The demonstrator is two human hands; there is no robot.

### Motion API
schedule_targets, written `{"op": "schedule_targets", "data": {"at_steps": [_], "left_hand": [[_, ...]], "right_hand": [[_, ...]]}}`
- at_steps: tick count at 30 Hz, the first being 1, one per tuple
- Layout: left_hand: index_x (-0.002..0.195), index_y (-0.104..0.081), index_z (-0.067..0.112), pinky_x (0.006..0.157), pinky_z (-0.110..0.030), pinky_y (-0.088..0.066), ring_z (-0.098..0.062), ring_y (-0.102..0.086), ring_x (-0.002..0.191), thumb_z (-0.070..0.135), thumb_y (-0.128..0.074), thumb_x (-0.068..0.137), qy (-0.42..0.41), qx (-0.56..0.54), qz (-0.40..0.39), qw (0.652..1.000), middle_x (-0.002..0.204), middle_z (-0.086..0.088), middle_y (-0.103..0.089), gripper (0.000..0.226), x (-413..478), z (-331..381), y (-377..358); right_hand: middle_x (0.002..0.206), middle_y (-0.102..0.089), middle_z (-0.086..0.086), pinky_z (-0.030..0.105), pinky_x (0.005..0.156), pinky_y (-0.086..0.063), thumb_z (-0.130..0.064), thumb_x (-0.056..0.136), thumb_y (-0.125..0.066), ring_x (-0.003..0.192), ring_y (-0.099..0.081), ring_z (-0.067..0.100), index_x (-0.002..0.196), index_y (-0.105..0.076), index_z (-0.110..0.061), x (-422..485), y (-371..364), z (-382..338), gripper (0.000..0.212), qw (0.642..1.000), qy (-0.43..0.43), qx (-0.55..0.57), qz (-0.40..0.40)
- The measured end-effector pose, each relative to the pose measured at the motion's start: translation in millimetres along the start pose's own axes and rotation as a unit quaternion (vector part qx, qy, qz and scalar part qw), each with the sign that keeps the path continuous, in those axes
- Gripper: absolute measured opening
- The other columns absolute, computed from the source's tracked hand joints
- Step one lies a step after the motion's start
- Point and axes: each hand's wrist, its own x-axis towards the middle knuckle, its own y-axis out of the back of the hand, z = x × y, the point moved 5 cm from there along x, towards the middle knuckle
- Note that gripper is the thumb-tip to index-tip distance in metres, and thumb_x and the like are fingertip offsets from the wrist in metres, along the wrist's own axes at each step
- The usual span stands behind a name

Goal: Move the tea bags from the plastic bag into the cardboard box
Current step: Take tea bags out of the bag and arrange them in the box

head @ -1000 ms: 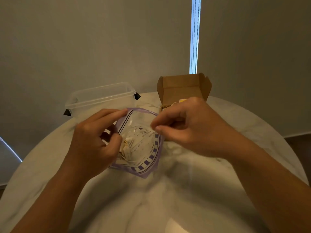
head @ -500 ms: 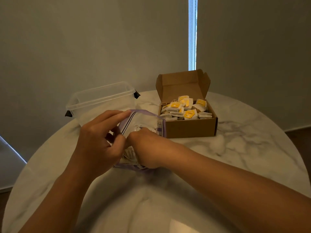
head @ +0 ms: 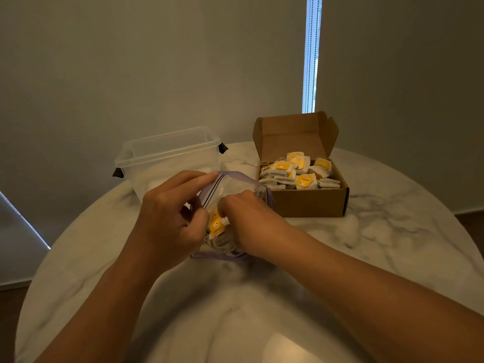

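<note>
A clear plastic bag [head: 233, 183] with a purple zip edge lies on the marble table in front of me. My left hand [head: 170, 218] pinches the bag's left rim and holds its mouth open. My right hand [head: 246, 218] reaches inside the bag, its fingers curled around tea bags [head: 216, 226] with yellow tags; the fingertips are hidden. Behind and to the right stands the open cardboard box [head: 311, 203], lid up, holding several tea bags [head: 296, 171] with yellow tags.
An empty clear plastic container [head: 167, 155] with black clips stands at the back left, close to the bag. The round marble table [head: 379, 244] ends near a wall behind; bare tabletop lies to the right and in front.
My right hand has gone from above the bag's mouth down into the bag and now grips tea bags. My left hand has kept hold of the rim. The box came into view.
</note>
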Motion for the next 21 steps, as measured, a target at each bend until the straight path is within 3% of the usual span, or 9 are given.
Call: {"op": "schedule_targets", "data": {"at_steps": [2,6,15,21], "left_hand": [[0.123,-0.065,0.005,0.059,-0.008,-0.047,-0.003,-0.057,0.077,0.001,-0.052,0.077,0.0,-0.002,-0.003,1.0,0.11,-0.001,-0.064,0.048,-0.1,0.3,-0.6],[0.123,-0.065,0.004,0.059,-0.007,-0.047,-0.003,-0.057,0.077,0.001,-0.053,0.077,-0.002,0.002,-0.005,1.0,0.11,-0.001,-0.065,0.048,-0.6,0.6,0.1],[0.124,-0.065,0.006,0.06,-0.005,-0.045,0.0,-0.057,0.081,0.0,-0.052,0.078,0.001,0.0,-0.004,1.0,0.111,0.004,-0.062,0.048,-0.4,-0.3,-1.1],[0.124,-0.064,0.004,0.06,-0.004,-0.045,-0.002,-0.058,0.081,0.0,-0.053,0.078,0.002,-0.005,-0.006,1.0,0.111,0.003,-0.062,0.048,-0.7,0.7,-1.1]], "right_hand": [[0.117,-0.057,0.011,0.034,0.075,-0.052,-0.008,0.086,-0.07,0.1,-0.059,0.029,0.123,-0.057,-0.014,7.0,-5.8,-2.0,0.04,1.0,0.005,0.002,0.011],[0.109,-0.059,0.012,0.031,0.067,-0.042,-0.018,0.09,-0.066,0.088,-0.056,0.025,0.112,-0.06,-0.009,15.6,-14.2,-4.6,0.025,0.999,-0.002,0.027,0.017],[0.11,-0.063,0.011,0.029,0.074,-0.044,-0.011,0.091,-0.063,0.094,-0.059,0.025,0.113,-0.068,-0.012,18.7,-18.2,-1.9,0.022,1.0,0.003,0.009,0.001],[0.104,-0.061,0.007,0.028,0.069,-0.036,-0.012,0.095,-0.057,0.095,-0.058,0.024,0.109,-0.071,-0.017,-9.4,-1.3,-5.1,0.021,0.994,0.067,-0.004,0.087]]}}
